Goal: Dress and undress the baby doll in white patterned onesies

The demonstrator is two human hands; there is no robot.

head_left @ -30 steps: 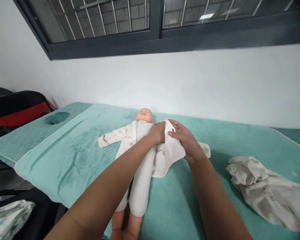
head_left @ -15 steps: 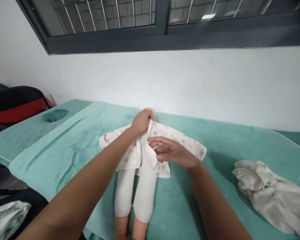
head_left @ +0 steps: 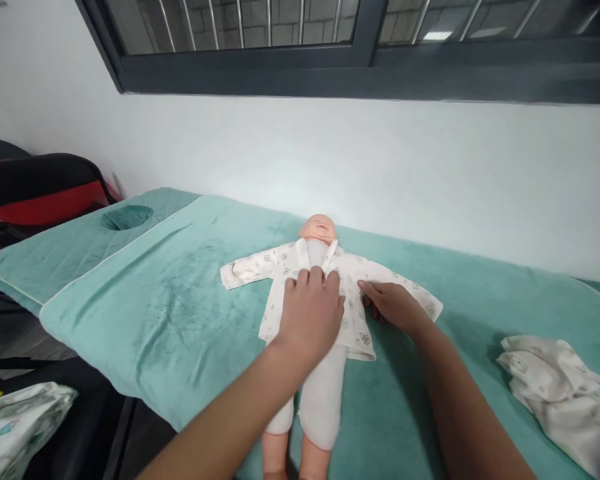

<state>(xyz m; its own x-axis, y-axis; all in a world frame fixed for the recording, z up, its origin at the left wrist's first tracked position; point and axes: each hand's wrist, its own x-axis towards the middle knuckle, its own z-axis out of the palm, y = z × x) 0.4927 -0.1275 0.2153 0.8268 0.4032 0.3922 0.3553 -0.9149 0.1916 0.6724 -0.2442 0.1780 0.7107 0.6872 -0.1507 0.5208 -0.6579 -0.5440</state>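
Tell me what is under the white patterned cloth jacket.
A pink-headed doll, its white upper chest visible where the jacket opens. Its lower torso is hidden by the jacket and left hand.

One baby doll [head_left: 319, 229], two doll legs [head_left: 323, 400]. One printed baby jacket [head_left: 351, 293], two sleeves [head_left: 250, 268]. One left hand [head_left: 313, 313], one right hand [head_left: 394, 305]. One massage bed [head_left: 195, 300], one face hole [head_left: 127, 217]. One crumpled printed cloth [head_left: 563, 393]. One printed bundle [head_left: 25, 427]. One window [head_left: 290, 73]. At least one black-and-red chair [head_left: 50, 203].

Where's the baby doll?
Near the middle of the head view, the doll lies on the green cover, left hand over its shirt, right hand at its edge.
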